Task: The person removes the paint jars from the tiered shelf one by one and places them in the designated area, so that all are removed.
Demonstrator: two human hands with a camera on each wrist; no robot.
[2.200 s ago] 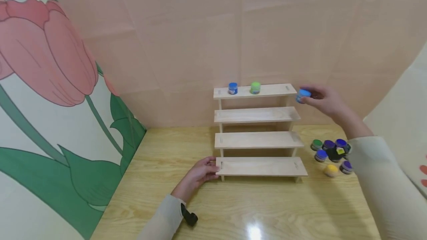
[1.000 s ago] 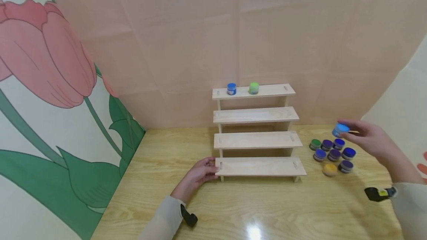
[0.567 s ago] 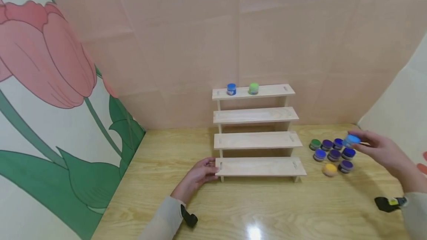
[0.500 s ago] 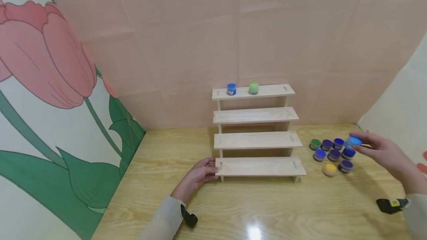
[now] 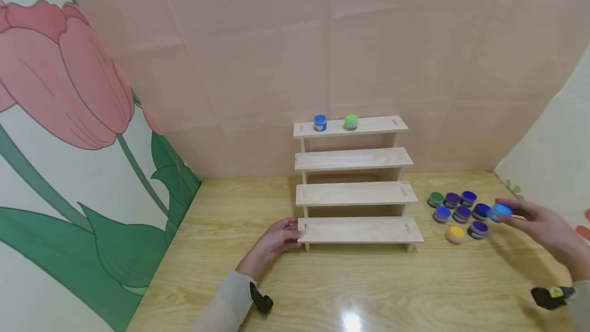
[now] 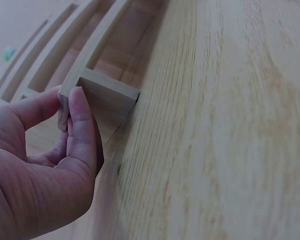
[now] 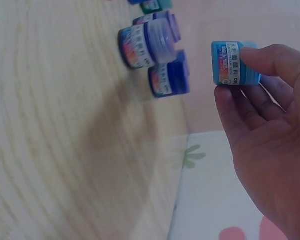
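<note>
A pale wooden rack [image 5: 359, 230] with stepped shelves stands mid-table. My left hand [image 5: 275, 240] pinches the left end of its lowest shelf, thumb and fingers on either side of the board [image 6: 65, 107] in the left wrist view. My right hand [image 5: 544, 227] holds a light-blue paint jar [image 5: 499, 212] between thumb and fingers, to the right of the grouped jars. In the right wrist view this labelled paint jar [image 7: 235, 64] is raised off the table. A blue jar [image 5: 320, 123] and a light-green jar [image 5: 351, 122] sit on the top shelf.
Several paint jars are grouped on the table right of the rack, among them a green one [image 5: 435, 199], a yellow one [image 5: 456, 234] and a purple one [image 5: 478, 229]. A pinkish sheet [image 5: 249, 81] hangs behind; a tulip-patterned panel [image 5: 92, 178] stands left.
My right hand has carried the light-blue jar from beside the top shelf down and rightward, past the grouped jars. The left hand has kept its place on the rack.
</note>
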